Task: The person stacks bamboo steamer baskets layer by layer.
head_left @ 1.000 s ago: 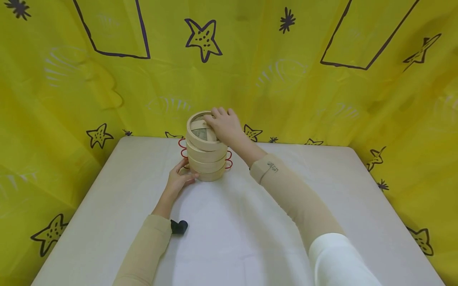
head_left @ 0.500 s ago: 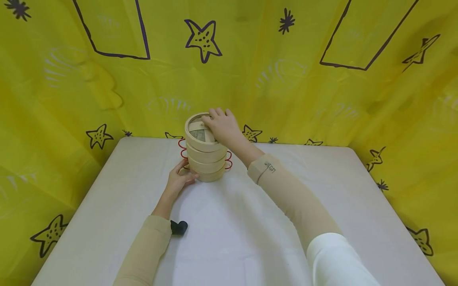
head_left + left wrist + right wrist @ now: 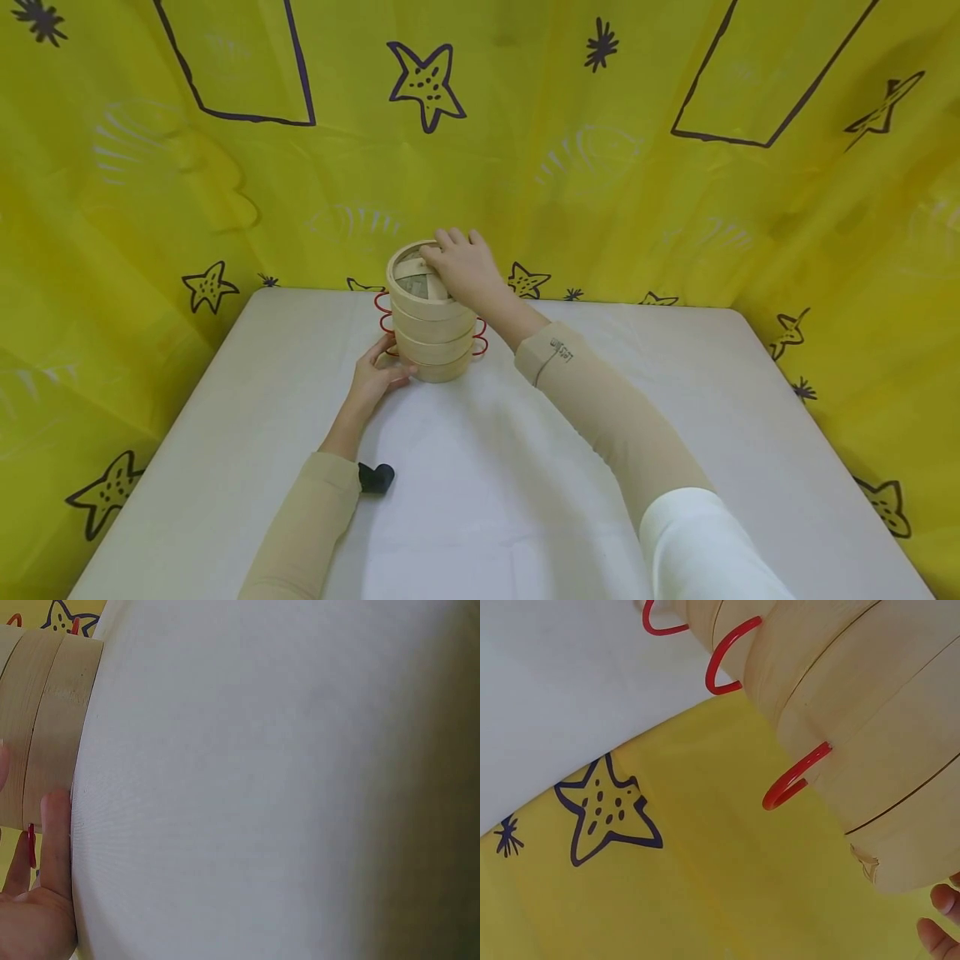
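A stack of small bamboo steamer baskets (image 3: pixel 435 332) with red loop handles stands on the table, with a bamboo lid (image 3: pixel 411 287) on top. Around the lid, my right hand (image 3: pixel 467 268) has its thumb near the middle of the top and its fingers over the far rim. My left hand (image 3: pixel 371 379) holds the bottom basket (image 3: pixel 64 720) from the left side, thumb at the front and other fingers partly hidden behind. A red handle (image 3: pixel 731 656) shows in the right wrist view, where only fingertips (image 3: pixel 935 934) of the right hand appear below the lid's rim.
The table (image 3: pixel 600 433) has a white cover. Close behind it and along both sides hangs a yellow curtain (image 3: pixel 510 183) with dark star drawings. A black object (image 3: pixel 377 477) juts out beside the left wrist.
The right hand has shifted slightly left and down with the lid. The lid sat askew on the top basket and now lies more evenly on it. The left hand has stayed in place.
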`<state>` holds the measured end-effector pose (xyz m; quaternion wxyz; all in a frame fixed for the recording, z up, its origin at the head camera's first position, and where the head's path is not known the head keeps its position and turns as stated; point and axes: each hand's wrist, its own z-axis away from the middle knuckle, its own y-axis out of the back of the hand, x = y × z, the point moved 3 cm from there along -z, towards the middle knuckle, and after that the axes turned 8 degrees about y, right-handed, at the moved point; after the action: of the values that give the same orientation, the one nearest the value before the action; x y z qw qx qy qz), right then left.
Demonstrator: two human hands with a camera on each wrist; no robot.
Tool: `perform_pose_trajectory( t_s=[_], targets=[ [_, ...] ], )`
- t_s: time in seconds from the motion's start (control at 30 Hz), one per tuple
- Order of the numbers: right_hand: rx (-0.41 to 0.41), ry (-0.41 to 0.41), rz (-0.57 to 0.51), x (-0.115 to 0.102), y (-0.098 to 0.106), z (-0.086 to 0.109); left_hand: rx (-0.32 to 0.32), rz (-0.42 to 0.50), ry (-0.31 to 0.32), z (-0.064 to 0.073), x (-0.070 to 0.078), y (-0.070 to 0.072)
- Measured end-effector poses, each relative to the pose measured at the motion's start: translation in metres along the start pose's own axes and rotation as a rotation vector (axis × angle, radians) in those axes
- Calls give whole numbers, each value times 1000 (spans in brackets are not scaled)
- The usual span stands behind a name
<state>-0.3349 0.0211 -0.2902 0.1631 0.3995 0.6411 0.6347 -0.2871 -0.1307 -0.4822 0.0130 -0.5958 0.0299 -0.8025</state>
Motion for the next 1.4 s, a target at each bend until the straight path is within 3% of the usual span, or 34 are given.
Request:
perform_pose_trajectory(
  t_s=[0.37,0.83,1.4],
  targets=[
    [-47,-8,3,-1,-2,-2,17,-26,-2,0,-1,1],
    [-70,-23,4,-2,0,-3,-4,-3,-2,2,1,-1],
    [-43,-33,-54,4,2,0,-13,25,1,2,2,-2]
  ],
)
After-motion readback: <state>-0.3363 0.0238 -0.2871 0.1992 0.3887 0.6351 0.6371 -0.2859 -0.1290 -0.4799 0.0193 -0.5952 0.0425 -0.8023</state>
